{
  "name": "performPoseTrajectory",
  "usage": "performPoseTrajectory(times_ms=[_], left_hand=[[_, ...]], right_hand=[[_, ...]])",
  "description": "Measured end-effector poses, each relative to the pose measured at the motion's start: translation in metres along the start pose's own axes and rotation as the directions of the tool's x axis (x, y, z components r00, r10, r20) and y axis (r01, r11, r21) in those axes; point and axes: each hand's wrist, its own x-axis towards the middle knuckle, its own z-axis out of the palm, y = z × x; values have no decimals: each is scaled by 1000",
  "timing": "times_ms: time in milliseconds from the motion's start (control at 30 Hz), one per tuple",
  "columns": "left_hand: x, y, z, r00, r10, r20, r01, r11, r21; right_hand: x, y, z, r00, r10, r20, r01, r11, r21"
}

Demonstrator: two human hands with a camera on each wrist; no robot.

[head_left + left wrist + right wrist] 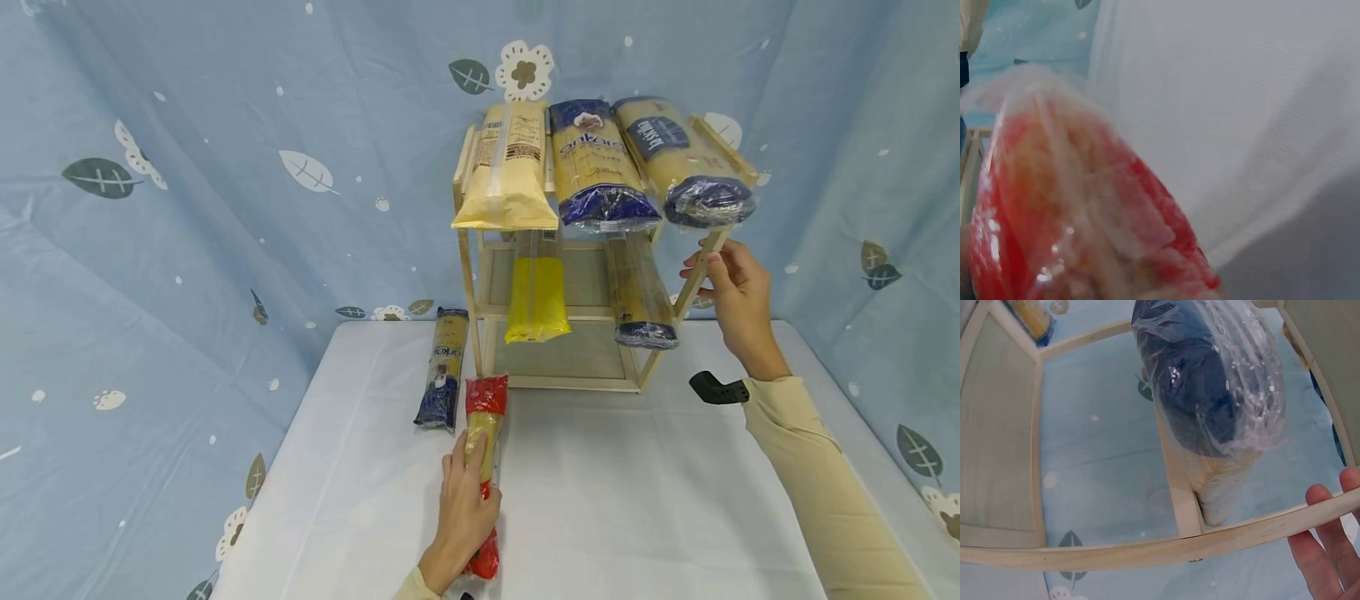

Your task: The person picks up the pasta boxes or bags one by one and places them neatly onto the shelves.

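My left hand (463,508) grips a red-ended spaghetti pack (487,396) around its middle, close over the white table. The pack's clear, crinkled end (1085,200) fills much of the left wrist view. At the right side of a wooden rack (562,383), my right hand (738,292) holds the front post, thumb on the near side. In the right wrist view, fingertips (1319,494) bend over that wooden post (1116,560). A blue-ended spaghetti pack (1197,394) lies on the rack nearby.
Three packs lie across the top shelf: a cream one (506,167), a blue-and-yellow one (600,167) and a blue-ended one (675,158). Below are a yellow pack (538,292) and a dark-ended one (643,292). Another blue pack (442,367) lies on the table left of the rack.
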Motion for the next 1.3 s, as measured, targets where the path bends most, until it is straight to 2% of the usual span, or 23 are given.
performPoseTrajectory(times_ms=[167,267,467,733,900,1100,1300], left_hand=[[5,8,3,997,64,-46,-64,998,-12],[8,14,5,995,83,-48,-84,996,-27],[17,25,10,995,91,-27,-93,994,-53],[29,42,19,995,104,-2,-104,991,-83],[37,51,26,995,100,7,-100,991,-84],[51,63,37,993,116,8,-115,991,-75],[66,75,46,988,154,-19,-155,986,-54]], right_hand=[[0,0,-1,1000,5,3,-5,1000,9],[-1,-1,-1,1000,11,4,-11,1000,-4],[0,1,-2,1000,3,3,-2,1000,-29],[5,26,-7,1000,6,-8,-6,1000,12],[6,32,-7,1000,-1,-4,1,999,34],[6,31,-8,1000,-6,-3,7,998,67],[3,17,-3,1000,-15,-3,15,994,109]])
